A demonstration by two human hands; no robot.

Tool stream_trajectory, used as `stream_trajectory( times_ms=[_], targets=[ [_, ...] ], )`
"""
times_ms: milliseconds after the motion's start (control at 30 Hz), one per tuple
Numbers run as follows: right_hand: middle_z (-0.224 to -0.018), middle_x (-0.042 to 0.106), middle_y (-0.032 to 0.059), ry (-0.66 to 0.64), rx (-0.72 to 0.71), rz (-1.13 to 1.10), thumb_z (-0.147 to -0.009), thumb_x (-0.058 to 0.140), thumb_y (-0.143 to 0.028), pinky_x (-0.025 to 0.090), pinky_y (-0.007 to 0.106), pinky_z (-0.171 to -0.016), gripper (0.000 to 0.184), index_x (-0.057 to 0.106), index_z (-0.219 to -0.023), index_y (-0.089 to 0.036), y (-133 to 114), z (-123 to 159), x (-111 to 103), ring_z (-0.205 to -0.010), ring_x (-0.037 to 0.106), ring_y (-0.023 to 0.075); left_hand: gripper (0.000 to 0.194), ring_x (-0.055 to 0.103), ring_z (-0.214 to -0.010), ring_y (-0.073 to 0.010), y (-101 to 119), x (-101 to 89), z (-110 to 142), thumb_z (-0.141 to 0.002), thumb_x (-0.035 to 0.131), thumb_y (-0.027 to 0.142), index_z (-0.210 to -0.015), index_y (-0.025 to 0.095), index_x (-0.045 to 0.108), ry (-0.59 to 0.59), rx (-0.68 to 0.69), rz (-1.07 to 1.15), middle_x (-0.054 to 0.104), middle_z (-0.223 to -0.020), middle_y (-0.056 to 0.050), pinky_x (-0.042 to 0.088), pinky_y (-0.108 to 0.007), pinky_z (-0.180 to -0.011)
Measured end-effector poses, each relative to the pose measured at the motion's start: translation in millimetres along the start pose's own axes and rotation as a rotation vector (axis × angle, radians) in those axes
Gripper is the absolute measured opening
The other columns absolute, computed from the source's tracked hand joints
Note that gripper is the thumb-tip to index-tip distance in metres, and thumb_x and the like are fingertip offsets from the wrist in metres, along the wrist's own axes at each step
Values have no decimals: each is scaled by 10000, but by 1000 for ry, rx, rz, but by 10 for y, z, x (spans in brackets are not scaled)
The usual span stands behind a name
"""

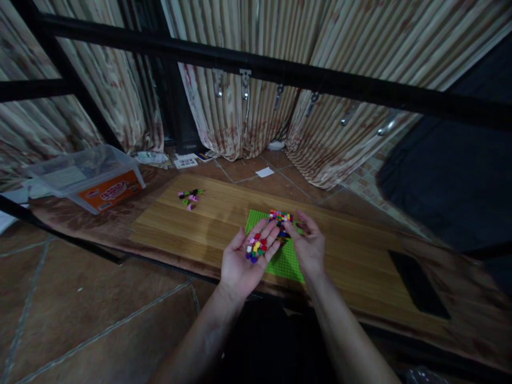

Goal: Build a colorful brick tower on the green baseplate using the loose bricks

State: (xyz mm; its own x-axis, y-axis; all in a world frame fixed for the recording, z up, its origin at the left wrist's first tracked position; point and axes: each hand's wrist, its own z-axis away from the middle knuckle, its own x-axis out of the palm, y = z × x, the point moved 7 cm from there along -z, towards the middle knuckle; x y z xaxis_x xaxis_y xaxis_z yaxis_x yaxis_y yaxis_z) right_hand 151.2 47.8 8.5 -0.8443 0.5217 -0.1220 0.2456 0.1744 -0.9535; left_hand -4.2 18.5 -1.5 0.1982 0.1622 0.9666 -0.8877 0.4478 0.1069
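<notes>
My left hand (240,261) is turned palm up with its fingers stretched out, and a small heap of toy bricks (256,247) in red, white, yellow, green, pink and purple rests on it. Just beyond its fingertips, a multicoloured brick model (281,216) stands on a bright green studded baseplate (286,266). My right hand (310,245) curls around the right side of this model, thumb reaching across its front. The left fingers and right thumb hide the model's lower part.
Loose bricks (191,198) lie on the wooden board (224,200) at the left. A dark phone-like slab (418,282) is at the right end. A clear plastic tub (88,176) with an orange label stands far left. A black metal bar (256,61) with hooks crosses above.
</notes>
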Motion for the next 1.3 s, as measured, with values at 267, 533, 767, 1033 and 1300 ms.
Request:
stream_trajectory(
  times_ms=[267,533,767,1033,1300],
  targets=[
    [-996,653,42,-458,-336,288,-870,571,-232,488,344,-848,192,694,-1013,-266,-730,779,125,-943,597,182,504,532,-1221,-269,-51,-30,159,-921,400,296,-1334,12,453,54,24,-6,567,-1293,-216,462,-345,-978],
    [-982,664,32,-561,-363,409,-894,510,-153,495,338,-837,246,671,-1034,-275,-540,1027,183,-936,597,191,426,521,-1229,-266,-179,-212,288,-915,420,284,-1207,17,575,120,3,-69,597,-1256,-196,399,-352,-1050],
    [-907,674,22,-558,-280,432,-874,504,-129,487,315,-786,219,666,-963,-248,-481,1050,154,-864,618,181,369,539,-1206,-245,-225,-309,241,-900,429,245,-1143,43,620,154,10,-60,631,-1205,-174,408,-342,-1040],
    [-862,702,23,-205,-222,311,-857,562,-306,491,290,-741,160,696,-881,-222,-438,453,-121,-802,645,173,182,592,-583,-90,-172,-548,195,-834,519,125,-924,58,662,369,-13,-212,667,-761,-83,489,-181,-519],
    [-901,661,43,-325,-418,398,-868,525,-247,470,337,-823,171,693,-855,-215,-366,31,129,-878,612,188,147,480,-476,-42,-160,-771,176,-808,547,123,-880,54,655,422,-29,-284,581,-660,-26,348,-138,-395]
  ],
)
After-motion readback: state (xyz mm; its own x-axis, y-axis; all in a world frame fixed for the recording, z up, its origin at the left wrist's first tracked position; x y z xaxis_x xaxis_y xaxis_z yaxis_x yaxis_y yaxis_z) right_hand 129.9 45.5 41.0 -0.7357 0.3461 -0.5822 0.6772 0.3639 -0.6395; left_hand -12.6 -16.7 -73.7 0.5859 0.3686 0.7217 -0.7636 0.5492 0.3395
